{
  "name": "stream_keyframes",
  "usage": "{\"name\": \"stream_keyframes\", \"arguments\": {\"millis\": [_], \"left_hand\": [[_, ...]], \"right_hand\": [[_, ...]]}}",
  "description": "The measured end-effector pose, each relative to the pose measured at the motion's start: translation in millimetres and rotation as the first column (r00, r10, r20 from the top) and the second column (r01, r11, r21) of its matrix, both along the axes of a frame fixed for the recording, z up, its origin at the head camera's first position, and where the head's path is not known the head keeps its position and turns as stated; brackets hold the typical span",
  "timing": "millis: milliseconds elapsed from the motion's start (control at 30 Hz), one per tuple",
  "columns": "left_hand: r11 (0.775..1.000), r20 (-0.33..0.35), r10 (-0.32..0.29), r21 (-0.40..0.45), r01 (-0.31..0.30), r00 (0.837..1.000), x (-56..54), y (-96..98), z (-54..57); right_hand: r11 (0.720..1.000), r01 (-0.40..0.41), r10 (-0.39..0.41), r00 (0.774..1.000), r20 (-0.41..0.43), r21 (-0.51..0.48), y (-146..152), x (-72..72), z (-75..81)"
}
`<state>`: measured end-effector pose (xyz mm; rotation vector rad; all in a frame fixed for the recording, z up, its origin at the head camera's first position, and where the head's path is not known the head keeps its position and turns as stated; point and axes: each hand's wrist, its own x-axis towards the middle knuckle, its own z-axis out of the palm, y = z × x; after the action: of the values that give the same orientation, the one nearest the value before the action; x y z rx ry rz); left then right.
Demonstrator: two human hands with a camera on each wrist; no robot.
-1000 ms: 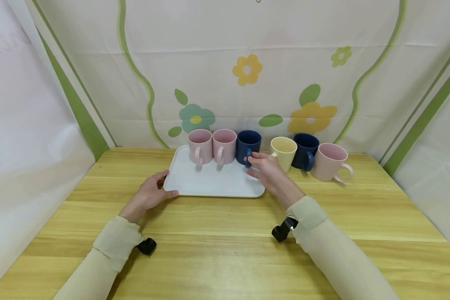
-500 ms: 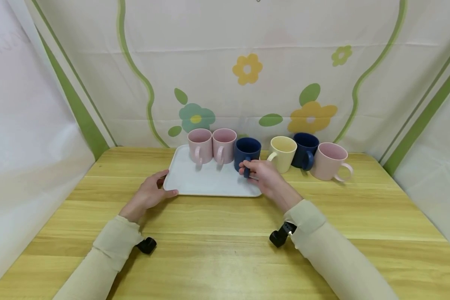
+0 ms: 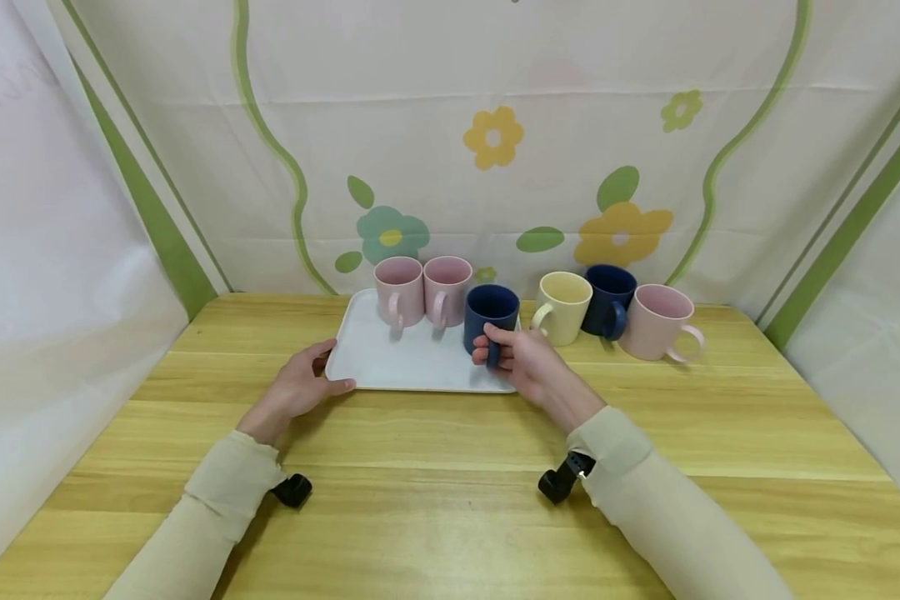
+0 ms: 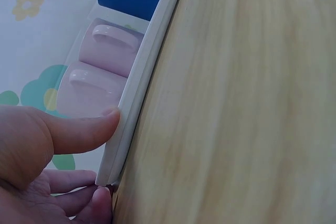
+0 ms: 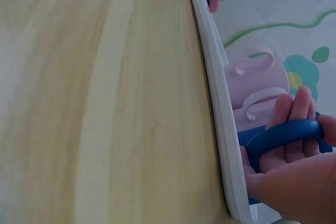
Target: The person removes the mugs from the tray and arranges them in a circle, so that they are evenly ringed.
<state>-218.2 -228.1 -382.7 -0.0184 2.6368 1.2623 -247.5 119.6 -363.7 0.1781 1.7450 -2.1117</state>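
My right hand (image 3: 528,362) grips a dark blue mug (image 3: 480,321) by its handle (image 5: 286,132). The mug is upright over the right part of a white tray (image 3: 390,362), its handle facing me. Around the tray's front left corner lies my left hand (image 3: 296,387), the thumb (image 4: 86,132) on the front rim and the fingers at the corner. Two pink mugs, a left one (image 3: 400,292) and a right one (image 3: 446,292), stand side by side at the back of the tray, handles toward me.
Right of the tray, a cream mug (image 3: 566,308), another dark blue mug (image 3: 603,304) and a pink mug (image 3: 654,325) stand close together on the wooden table (image 3: 435,500). A white floral cloth (image 3: 420,125) hangs behind the table.
My right hand has brought the blue mug toward me and slightly left, out of line with the two pink mugs. My left hand has stayed at the tray's corner.
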Motion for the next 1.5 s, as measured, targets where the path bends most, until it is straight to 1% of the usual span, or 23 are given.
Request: {"name": "stream_keyframes", "arguments": {"millis": [300, 433, 633, 800, 867, 1100, 1500], "left_hand": [[1.000, -0.027, -0.016, -0.007, 0.016, 0.999, -0.1, -1.3, -0.4], [1.000, -0.032, -0.018, -0.009, 0.018, 0.999, -0.3, -0.5, -0.6], [1.000, -0.022, -0.015, -0.009, 0.015, 1.000, -0.8, -0.2, 0.2], [1.000, -0.010, -0.009, -0.015, 0.008, 1.000, -0.7, -1.5, 0.5], [1.000, -0.009, -0.009, -0.019, 0.009, 1.000, -0.5, -2.1, 0.4], [1.000, -0.010, -0.015, -0.025, 0.015, 1.000, -0.7, -2.1, -0.4], [1.000, -0.016, -0.015, -0.025, 0.014, 1.000, -0.8, -2.4, -0.3]], "right_hand": [[0.999, 0.018, -0.018, 1.000, 0.005, 0.027, -1, 10.7, 6.4], [0.999, 0.019, -0.018, 1.000, -0.016, 0.033, 0, 14.6, 7.9], [0.999, -0.008, 0.011, 0.998, -0.065, 0.051, 2, 20.5, 8.5], [0.995, -0.044, 0.053, 0.994, -0.100, 0.085, 4, 25.1, 8.0], [0.994, -0.054, 0.064, 0.992, -0.107, 0.093, 5, 27.8, 10.3], [0.992, -0.065, 0.079, 0.987, -0.138, 0.105, 12, 38.9, 25.4], [0.995, -0.055, 0.068, 0.985, -0.159, 0.087, 32, 55.7, 34.9]]}}
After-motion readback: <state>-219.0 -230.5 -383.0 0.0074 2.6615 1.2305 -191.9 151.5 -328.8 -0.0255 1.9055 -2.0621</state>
